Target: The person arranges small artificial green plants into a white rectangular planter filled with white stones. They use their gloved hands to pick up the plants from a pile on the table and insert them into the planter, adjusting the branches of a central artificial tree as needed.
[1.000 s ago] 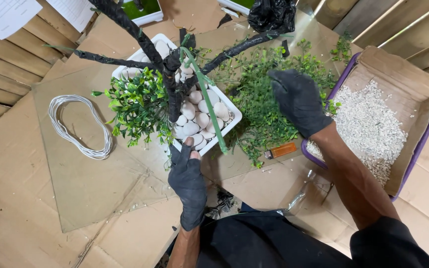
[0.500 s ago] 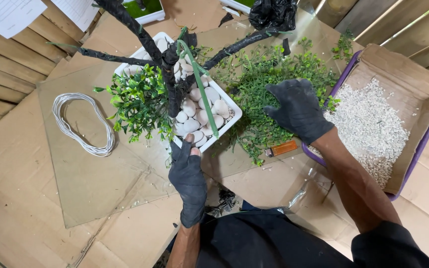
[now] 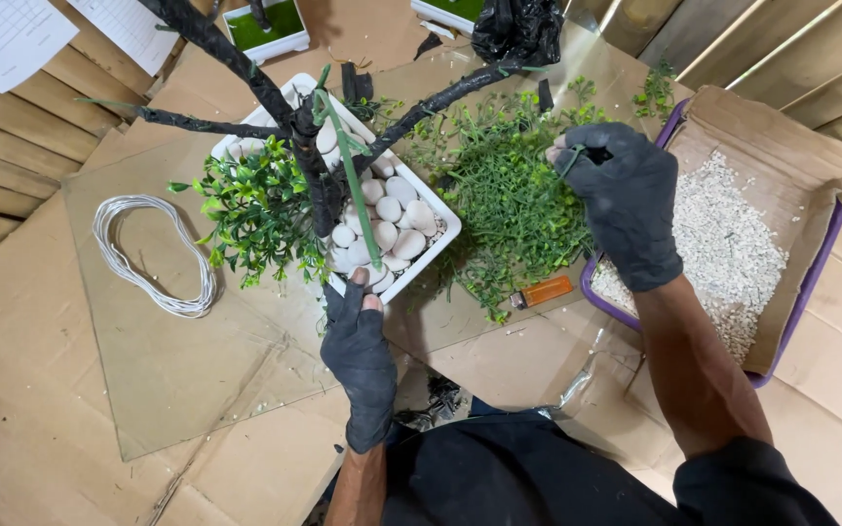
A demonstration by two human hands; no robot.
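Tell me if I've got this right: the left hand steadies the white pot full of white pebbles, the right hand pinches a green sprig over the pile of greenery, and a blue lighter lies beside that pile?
Nearly. The lighter is orange, not blue, as the head view shows. The rest holds: the left hand steadies the white pot of white pebbles, and the right hand pinches a green sprig over the pile of greenery.

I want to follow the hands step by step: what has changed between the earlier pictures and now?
The right hand came down onto the loose green sprigs, then lifted with a thin sprig pinched in its grip. The left hand stayed on the near corner of the white pot. The wire coil and orange lighter did not move.
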